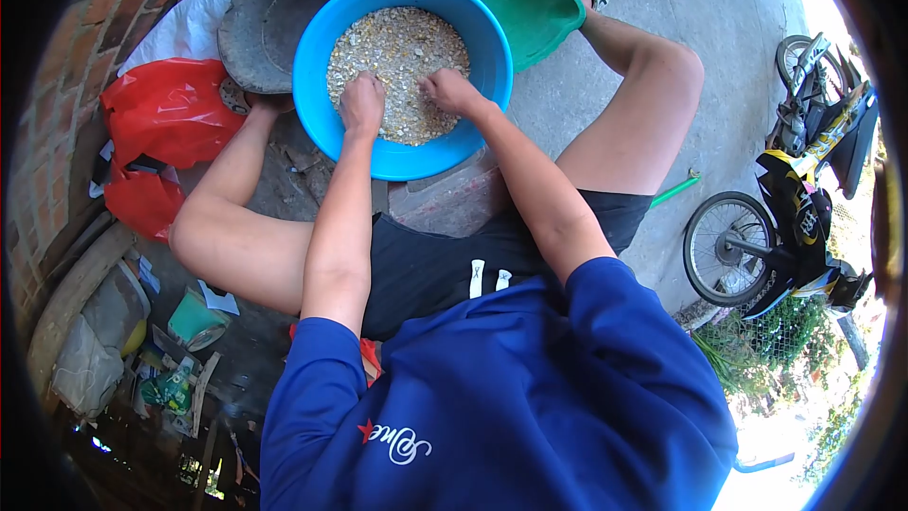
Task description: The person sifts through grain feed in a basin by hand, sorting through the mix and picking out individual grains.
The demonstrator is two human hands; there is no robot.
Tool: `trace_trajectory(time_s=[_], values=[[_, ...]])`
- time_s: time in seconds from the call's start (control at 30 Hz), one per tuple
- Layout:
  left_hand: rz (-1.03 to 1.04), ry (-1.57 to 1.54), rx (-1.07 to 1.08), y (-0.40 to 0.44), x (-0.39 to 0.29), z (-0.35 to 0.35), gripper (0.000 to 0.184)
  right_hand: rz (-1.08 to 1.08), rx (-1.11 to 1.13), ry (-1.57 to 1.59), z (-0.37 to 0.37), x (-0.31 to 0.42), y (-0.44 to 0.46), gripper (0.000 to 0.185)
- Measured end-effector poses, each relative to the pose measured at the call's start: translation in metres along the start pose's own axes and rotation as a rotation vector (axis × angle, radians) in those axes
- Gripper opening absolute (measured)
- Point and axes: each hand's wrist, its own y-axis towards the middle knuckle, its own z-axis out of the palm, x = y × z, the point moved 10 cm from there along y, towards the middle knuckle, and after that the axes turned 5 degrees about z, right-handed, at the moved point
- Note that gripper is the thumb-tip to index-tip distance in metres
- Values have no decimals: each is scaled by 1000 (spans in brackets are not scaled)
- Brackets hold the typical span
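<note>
A round blue plastic basin (404, 168) stands between my legs, filled with a layer of coarse cracked grain (402, 43) in yellow and whitish bits. Over the left part of the grain, my left hand (362, 104) is closed, its fingers curled downward. My right hand (449, 93) is closed too, a short way to the right, with its fingertips drawn together close to the grain. Whatever lies inside either hand is hidden by the curled fingers. The two hands are apart from each other.
Behind the basin are a green plastic tub (539, 0) and a dark worn pan (274, 19). Red plastic bags (165, 114) lie at the left by a brick wall (95, 47). A motorcycle (790, 218) stands at the right; clutter and a green container (199, 320) sit lower left.
</note>
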Motion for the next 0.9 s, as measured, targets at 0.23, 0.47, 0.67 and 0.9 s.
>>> trace_trajectory(time_s=[0.23, 0.47, 0.67, 0.9], values=[[-113, -301, -79, -3, 23, 1, 25, -77, -241, 250, -8, -7, 14, 29], [-160, -399, -97, -6, 27, -10, 27, 77, -130, 50, -13, 2, 8, 24], [-122, -348, -166, -3, 30, -10, 23, 40, -155, -73, -2, 9, 7, 18], [-33, -174, -70, -2, 19, -10, 13, 51, -162, -90, -3, 12, 4, 17]])
